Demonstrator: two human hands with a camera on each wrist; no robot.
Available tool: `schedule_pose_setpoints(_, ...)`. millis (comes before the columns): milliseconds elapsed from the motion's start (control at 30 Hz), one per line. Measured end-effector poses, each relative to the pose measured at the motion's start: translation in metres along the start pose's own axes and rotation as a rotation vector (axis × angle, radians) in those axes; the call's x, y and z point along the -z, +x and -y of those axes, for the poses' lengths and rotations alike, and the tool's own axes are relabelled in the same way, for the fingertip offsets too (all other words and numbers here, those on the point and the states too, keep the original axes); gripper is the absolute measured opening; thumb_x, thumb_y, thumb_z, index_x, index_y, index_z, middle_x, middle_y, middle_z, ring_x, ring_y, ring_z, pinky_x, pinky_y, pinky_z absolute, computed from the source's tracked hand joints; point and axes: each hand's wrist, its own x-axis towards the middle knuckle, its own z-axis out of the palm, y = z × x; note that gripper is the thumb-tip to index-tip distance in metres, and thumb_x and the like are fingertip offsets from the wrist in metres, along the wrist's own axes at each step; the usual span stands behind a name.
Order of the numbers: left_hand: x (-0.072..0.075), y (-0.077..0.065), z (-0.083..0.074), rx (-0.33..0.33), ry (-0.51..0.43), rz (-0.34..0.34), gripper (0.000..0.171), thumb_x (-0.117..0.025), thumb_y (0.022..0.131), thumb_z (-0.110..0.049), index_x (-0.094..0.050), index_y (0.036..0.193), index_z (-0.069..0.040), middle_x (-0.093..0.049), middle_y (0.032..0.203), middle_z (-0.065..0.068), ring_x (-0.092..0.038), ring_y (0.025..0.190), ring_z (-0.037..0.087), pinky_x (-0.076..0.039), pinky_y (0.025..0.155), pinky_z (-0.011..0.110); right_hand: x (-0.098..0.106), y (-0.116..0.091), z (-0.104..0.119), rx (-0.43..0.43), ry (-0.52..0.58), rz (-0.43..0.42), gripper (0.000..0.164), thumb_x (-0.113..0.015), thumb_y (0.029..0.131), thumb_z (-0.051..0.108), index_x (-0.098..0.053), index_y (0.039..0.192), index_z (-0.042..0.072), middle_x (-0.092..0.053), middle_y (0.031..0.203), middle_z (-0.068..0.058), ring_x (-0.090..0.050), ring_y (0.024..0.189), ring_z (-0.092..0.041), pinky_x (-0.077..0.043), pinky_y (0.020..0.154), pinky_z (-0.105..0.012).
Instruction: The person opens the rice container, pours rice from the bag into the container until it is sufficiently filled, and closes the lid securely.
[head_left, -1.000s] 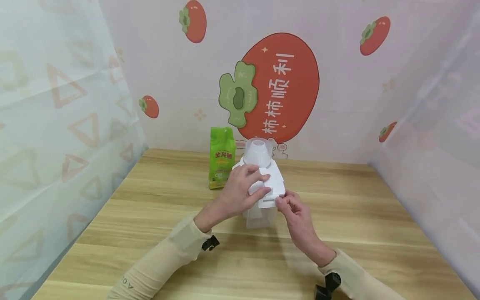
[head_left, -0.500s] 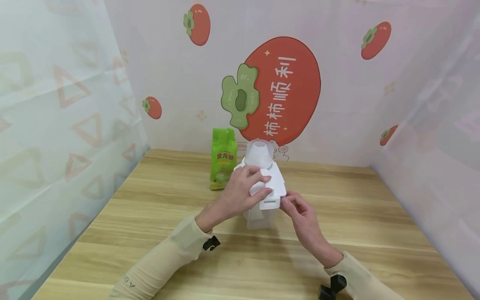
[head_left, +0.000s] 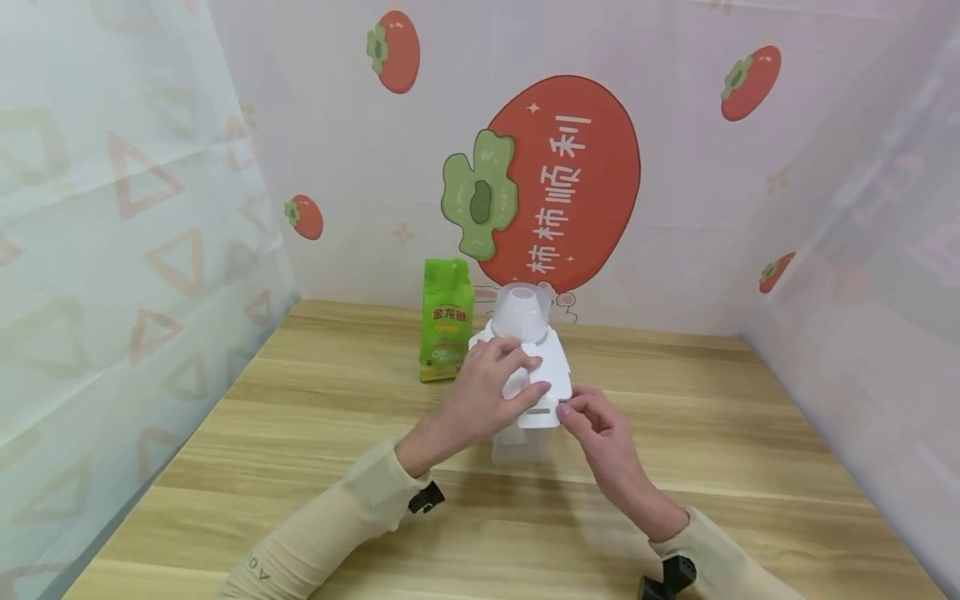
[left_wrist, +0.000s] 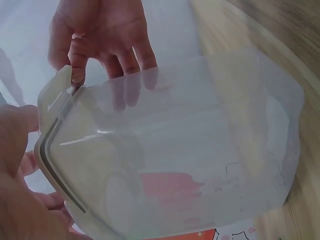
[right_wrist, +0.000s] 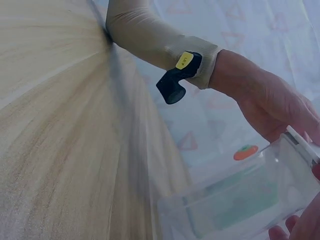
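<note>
A clear plastic storage container with a white lid stands upright on the table. On the lid's far end sits a translucent measuring cup, turned upside down. My left hand lies over the lid from the left, thumb and fingers spread and touching its top. At the near right corner, my right hand pinches the lid's edge. In the left wrist view, the right thumb is at the rim, while the other right-hand fingers lie against the container's clear wall.
Just left of and behind the container stands a green printed bag. The wooden table meets a backdrop printed with red persimmons, and fabric walls rise on both sides.
The container and both hands have shifted slightly toward me. My right hand has moved a little right and down, still at the lid's corner; my left hand stays on top.
</note>
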Motion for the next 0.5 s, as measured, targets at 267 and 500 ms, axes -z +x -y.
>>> schedule_pose_setpoints(267,-0.002,-0.002,-0.012,0.066,0.035,-0.019,0.039,-0.071,0.086,-0.046,-0.062,0.109,-0.015,-0.058,0.119,0.006,-0.054,0.113,0.023,-0.040,0.104,0.045,-0.005,-0.004,0.004,0.005,-0.079,0.002,0.016,-0.060,0.096,0.011,-0.062,0.089,-0.003,-0.051,0.119,-0.008,-0.048,0.113,-0.015,-0.050,0.089,-0.023)
schedule_pose_setpoints(500,-0.001,-0.002,-0.017,0.076,0.112,-0.043,0.033,-0.069,0.087,-0.041,-0.061,0.106,-0.014,-0.059,0.111,0.004,-0.056,0.104,0.021,-0.044,0.099,0.040,-0.002,-0.006,0.002,0.057,-0.110,0.039,0.017,-0.058,0.097,0.009,-0.056,0.087,-0.004,-0.053,0.119,-0.011,-0.054,0.109,-0.012,-0.053,0.088,-0.024)
